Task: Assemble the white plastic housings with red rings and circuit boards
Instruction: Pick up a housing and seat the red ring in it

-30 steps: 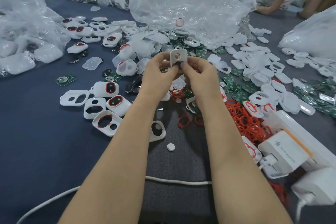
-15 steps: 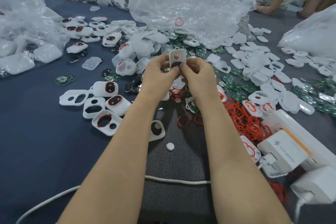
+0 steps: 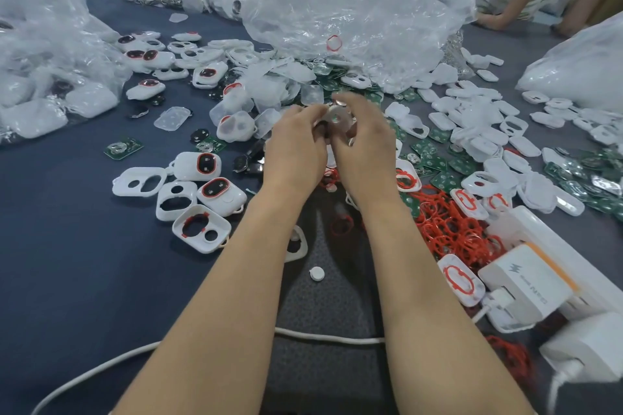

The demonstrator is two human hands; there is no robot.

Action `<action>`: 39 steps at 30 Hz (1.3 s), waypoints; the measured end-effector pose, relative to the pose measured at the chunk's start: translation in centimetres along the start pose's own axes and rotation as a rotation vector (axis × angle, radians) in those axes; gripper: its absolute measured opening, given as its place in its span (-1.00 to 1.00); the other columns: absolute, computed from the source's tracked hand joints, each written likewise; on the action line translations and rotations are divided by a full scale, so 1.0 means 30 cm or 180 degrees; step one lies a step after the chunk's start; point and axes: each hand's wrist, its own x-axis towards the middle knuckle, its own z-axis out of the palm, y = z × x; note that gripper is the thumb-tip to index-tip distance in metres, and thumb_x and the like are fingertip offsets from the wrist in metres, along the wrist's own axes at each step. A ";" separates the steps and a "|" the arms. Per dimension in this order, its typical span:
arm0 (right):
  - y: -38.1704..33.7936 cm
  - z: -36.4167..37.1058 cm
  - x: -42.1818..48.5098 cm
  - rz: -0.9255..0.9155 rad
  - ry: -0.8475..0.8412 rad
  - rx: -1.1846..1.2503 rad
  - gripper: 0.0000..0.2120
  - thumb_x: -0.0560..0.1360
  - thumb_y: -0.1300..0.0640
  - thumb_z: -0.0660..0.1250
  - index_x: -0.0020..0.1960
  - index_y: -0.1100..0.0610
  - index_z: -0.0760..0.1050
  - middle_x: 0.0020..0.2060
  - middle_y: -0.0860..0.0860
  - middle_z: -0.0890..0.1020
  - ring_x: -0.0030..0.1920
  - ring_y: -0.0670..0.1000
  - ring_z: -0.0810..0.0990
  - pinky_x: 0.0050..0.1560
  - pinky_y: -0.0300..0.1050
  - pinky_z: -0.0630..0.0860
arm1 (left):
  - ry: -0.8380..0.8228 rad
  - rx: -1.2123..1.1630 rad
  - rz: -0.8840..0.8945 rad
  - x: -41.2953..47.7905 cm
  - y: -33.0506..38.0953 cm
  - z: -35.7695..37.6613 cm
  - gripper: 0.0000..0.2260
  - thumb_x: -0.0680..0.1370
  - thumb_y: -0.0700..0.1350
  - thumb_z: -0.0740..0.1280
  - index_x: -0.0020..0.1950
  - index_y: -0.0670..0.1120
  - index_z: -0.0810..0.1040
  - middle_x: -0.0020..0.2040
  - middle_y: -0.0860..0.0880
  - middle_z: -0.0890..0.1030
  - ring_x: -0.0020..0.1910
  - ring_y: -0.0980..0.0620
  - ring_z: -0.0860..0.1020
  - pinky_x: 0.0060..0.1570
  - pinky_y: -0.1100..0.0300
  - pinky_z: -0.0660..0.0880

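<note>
Figure: at frame centre we see the left hand and the right hand brought together. The fingers of both curl around one white housing, which is held above the table, clear of the litter of parts. Motion blur hides exactly where each fingertip sits. We judge the step in hand to be seating an insert into this housing; ring or board, we cannot tell which. Loose red rings lie heaped at right centre, green circuit boards just above them, and finished housings at left centre. The next move, we judge, calls for pressing the insert home evenly, then setting the piece among the finished ones.
</note>
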 end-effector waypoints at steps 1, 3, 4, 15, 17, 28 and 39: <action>0.002 0.000 0.002 -0.0022 0.0012 -0.0042 -0.72 0.49 0.29 0.29 0.18 0.14 0.52 0.01 0.10 0.59 -0.06 0.07 0.53 -0.07 -0.14 0.40 | -0.0020 0.0017 0.0025 0.000 0.001 0.000 -0.71 0.57 -0.27 0.21 0.22 -0.07 0.59 0.08 -0.09 0.55 -0.02 0.00 0.50 0.07 0.19 0.42; 0.005 -0.002 0.005 0.0045 0.0105 0.0027 -0.84 0.51 0.28 0.30 0.08 0.21 0.50 -0.10 0.08 0.60 -0.11 0.08 0.54 -0.17 -0.18 0.32 | 0.0041 -0.0251 -0.0086 0.005 0.000 -0.005 -0.69 0.55 -0.27 0.26 0.26 -0.07 0.55 0.06 -0.02 0.56 -0.07 0.09 0.52 -0.05 0.32 0.42; 0.004 -0.003 0.005 0.0134 0.0138 0.0119 -0.88 0.52 0.26 0.30 0.05 0.23 0.47 -0.15 0.07 0.59 -0.13 0.09 0.55 -0.19 -0.15 0.34 | 0.0116 -0.0515 -0.0229 0.008 -0.001 -0.010 -0.69 0.54 -0.24 0.30 0.27 -0.07 0.52 -0.01 0.04 0.57 -0.13 0.15 0.54 -0.11 0.37 0.43; -0.002 0.005 -0.006 0.0497 0.0187 0.0372 -0.85 0.51 0.12 0.37 0.02 0.17 0.51 -0.13 0.00 0.58 -0.11 -0.01 0.53 -0.08 -0.11 0.47 | 0.0236 -0.0575 -0.0127 0.000 -0.010 -0.005 -0.95 0.58 -0.16 0.30 -0.03 -0.03 0.45 -0.23 0.08 0.55 -0.22 0.10 0.54 -0.20 0.31 0.44; -0.001 0.002 -0.007 0.0327 0.0429 0.0277 -0.89 0.50 0.17 0.37 0.01 0.17 0.54 -0.11 0.04 0.59 -0.11 0.02 0.54 -0.06 -0.08 0.49 | 0.0372 -0.0427 0.0128 -0.009 -0.002 -0.001 -0.95 0.56 -0.20 0.30 -0.02 -0.06 0.49 -0.21 0.04 0.56 -0.17 0.05 0.55 -0.16 0.24 0.46; -0.017 0.012 -0.018 -0.0323 0.0837 0.0814 -0.96 0.52 0.30 0.31 -0.02 0.22 0.50 -0.08 0.04 0.60 -0.05 0.04 0.60 -0.02 -0.03 0.60 | 0.1085 -0.0494 0.0800 -0.023 0.022 0.001 -0.92 0.48 -0.34 0.31 -0.06 -0.31 0.48 -0.07 -0.17 0.49 -0.12 -0.08 0.48 -0.09 -0.03 0.50; -0.025 0.028 -0.021 -0.0458 0.0958 0.1012 -0.94 0.53 0.33 0.29 -0.01 0.24 0.44 0.09 0.09 0.59 0.08 -0.08 0.57 0.06 -0.17 0.58 | 0.1444 -0.0467 0.1149 -0.018 0.015 0.011 -0.90 0.51 -0.30 0.33 -0.06 -0.32 0.46 -0.09 -0.19 0.49 -0.11 -0.18 0.49 -0.14 -0.16 0.51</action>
